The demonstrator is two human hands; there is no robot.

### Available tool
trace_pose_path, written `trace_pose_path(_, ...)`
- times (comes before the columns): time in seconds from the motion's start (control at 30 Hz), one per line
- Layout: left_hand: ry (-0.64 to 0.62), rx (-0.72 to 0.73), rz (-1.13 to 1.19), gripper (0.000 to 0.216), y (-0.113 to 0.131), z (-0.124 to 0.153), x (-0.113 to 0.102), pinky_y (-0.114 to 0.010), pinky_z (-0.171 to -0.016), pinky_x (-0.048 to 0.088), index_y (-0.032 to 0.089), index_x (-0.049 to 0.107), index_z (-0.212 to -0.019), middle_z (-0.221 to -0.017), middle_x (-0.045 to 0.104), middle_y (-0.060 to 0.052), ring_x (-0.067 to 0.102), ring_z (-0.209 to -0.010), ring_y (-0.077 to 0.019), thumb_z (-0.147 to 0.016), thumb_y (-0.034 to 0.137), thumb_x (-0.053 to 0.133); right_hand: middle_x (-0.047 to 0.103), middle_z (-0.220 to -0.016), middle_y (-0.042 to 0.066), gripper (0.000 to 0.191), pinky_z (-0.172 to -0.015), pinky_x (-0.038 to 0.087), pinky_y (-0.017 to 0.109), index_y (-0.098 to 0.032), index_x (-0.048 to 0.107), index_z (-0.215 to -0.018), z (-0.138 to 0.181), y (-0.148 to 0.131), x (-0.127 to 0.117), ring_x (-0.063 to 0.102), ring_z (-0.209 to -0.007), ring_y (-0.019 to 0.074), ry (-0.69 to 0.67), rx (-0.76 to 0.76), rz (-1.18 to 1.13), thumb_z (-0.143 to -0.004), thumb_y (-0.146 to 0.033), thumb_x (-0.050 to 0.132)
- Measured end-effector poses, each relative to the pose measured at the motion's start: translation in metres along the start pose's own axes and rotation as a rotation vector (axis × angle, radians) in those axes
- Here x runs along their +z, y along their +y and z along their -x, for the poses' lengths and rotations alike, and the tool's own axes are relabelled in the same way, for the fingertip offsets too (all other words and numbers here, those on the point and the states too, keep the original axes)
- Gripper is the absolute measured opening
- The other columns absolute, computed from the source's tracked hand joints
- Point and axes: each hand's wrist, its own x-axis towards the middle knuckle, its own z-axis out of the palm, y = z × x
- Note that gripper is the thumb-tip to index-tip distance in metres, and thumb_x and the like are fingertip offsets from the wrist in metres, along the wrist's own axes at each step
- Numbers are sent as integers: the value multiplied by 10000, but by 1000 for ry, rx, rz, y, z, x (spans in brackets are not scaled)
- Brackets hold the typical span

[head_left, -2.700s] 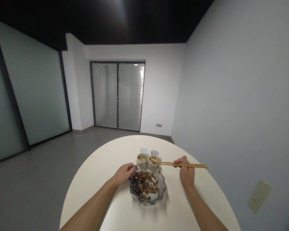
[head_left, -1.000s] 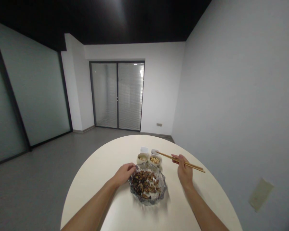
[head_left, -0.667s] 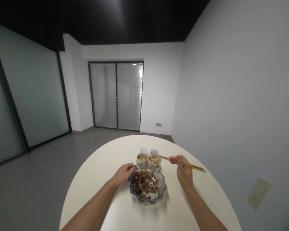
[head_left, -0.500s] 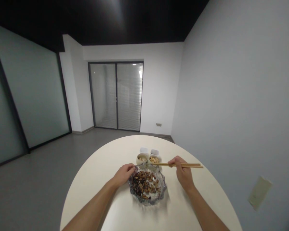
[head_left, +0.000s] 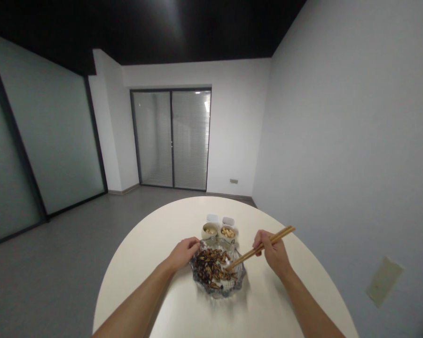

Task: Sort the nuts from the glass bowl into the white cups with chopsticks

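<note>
A cut-glass bowl (head_left: 238, 281) full of dark brown food pieces sits on a round white table (head_left: 155, 263). My left hand (head_left: 183, 252) grips the bowl's left rim, fingers curled. My right hand (head_left: 271, 251) is closed on a pair of wooden chopsticks (head_left: 259, 249). They slant down to the left, with their tips among the dark pieces at the bowl's right side.
Behind the bowl stand two small cups, one with pale contents (head_left: 210, 230) and one with peanuts (head_left: 227, 232). Two small white containers (head_left: 219, 219) sit behind them. A grey wall is close on the right, and glass doors stand at the far end of the room.
The chopsticks were held level above the peanut cup. Now my right hand has tilted them downward and their tips have dropped into the bowl. My left hand has stayed on the rim.
</note>
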Motion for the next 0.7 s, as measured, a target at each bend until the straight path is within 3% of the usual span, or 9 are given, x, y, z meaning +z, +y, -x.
trace_pose_path(0.2,1,-18,-20,346,-6,-2,1,-278,-755,446,168,701,-901,-874,720,-41,621,-830,-208,-901,414,458,604,-514,34,592,-445,480,241,-165,674,-600,4,1,7,597,-452,144,-268,37,60,-907,-653,543)
trace_pose_path(0.4,-3,-15,-23,362,-6,-2,0,-277,-761,444,166,700,-905,-874,719,-41,621,-833,-206,-903,435,459,649,-620,52,478,-540,490,272,-180,697,-661,1,8,8,617,-577,167,-251,-104,207,-959,-522,548)
trace_pose_path(0.6,8,-19,-10,349,-7,-1,2,-273,-734,440,165,686,-871,-841,708,-38,617,-813,-202,-894,430,461,677,-661,54,404,-580,490,290,-191,704,-659,-5,14,1,618,-612,178,-136,-98,178,-913,-495,624)
trace_pose_path(0.7,4,-18,-9,349,-7,-1,2,-276,-739,442,164,686,-872,-846,708,-41,619,-822,-205,-891,430,460,698,-693,49,300,-603,496,291,-195,721,-696,-6,17,-1,638,-656,192,-149,-46,185,-833,-462,730)
